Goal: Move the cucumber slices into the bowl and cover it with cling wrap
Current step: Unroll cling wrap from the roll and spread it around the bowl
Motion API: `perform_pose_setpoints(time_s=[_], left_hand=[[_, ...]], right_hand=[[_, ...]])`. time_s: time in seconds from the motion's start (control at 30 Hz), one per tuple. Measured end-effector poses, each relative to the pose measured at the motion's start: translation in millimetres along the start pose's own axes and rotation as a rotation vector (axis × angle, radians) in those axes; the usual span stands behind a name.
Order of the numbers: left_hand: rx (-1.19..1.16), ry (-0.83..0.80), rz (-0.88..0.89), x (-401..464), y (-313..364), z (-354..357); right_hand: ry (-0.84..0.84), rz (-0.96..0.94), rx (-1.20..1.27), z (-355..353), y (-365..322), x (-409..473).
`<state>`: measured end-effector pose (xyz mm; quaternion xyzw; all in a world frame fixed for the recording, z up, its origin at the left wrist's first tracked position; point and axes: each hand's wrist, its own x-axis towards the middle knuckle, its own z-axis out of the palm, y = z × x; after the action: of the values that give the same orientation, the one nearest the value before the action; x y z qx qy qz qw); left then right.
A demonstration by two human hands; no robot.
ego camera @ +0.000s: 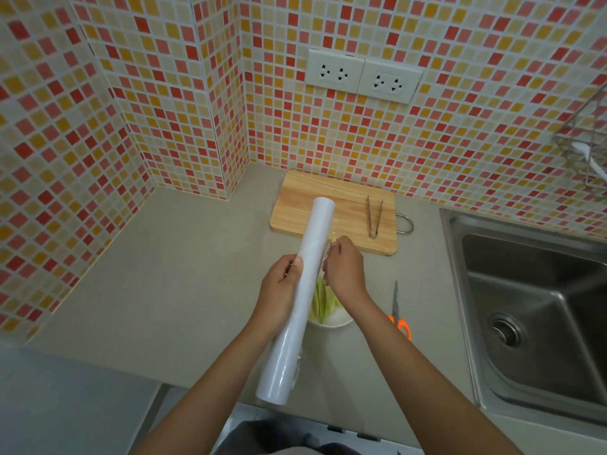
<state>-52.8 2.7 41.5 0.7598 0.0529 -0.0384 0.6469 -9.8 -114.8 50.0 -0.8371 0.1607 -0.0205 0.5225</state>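
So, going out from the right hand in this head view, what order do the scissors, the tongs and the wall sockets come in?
From the right hand:
1. Scissors, on the counter just to its right.
2. Tongs, on the cutting board beyond it.
3. Wall sockets, up on the tiled wall, clearly farthest.

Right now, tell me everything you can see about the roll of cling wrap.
The cling wrap roll is a long white tube with a glossy, clear film skin and a little loose film bunched along its lower right edge. It is held in the air, slanting from near the camera up toward the cutting board, over the white bowl of cucumber slices. The left hand grips its middle; the right hand pinches at its right side, seemingly at the film's edge.
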Motion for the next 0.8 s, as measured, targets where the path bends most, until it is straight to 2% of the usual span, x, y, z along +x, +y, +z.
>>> perform_pose_setpoints(time_s=[0.17,0.23,0.33,0.47,0.67,0.8], left_hand=[[-0.01,0.037,0.041,3.9,6.7,4.7],[-0.01,0.025,0.042,6.4,8.7,5.6],[0.011,0.023,0.041,8.9,9.7,6.2],[-0.02,0.037,0.023,11.8,11.8,4.8],[-0.098,0.134,-0.012,26.2,25.4,0.6],[-0.059,0.175,0.024,35.4,30.2,0.7]], right_hand=[[-0.033,-0.105,-0.039,4.2,2.9,-21.3],[-0.019,-0.156,0.025,6.1,3.8,-25.5],[0.008,-0.154,0.095,3.9,2.3,-18.8],[-0.035,-0.134,0.133,1.8,1.8,-18.2],[-0.122,-0.318,-0.005,0.6,14.8,-55.9],[-0.094,-0.323,-0.048,4.9,14.4,-66.9]])
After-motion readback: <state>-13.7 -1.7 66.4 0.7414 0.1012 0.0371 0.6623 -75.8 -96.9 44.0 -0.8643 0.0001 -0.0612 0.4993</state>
